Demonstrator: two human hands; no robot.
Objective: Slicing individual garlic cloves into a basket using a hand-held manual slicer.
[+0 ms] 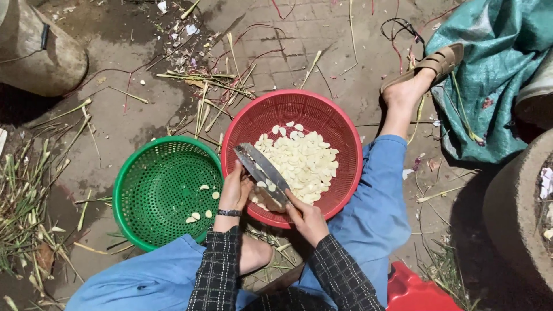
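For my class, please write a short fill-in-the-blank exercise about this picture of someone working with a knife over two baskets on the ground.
1. The big heap of peeled garlic cloves lies in the ______ basket.
2. The green basket holds only a ______ cloves.
3. Both the left hand and the right hand are at the ______, over the rim of the red basket.
4. On the left wrist sits a dark ______.

Missing words: red; few; knife; band

Red container [416, 292] cut off — piece under blade [263, 171] unclear
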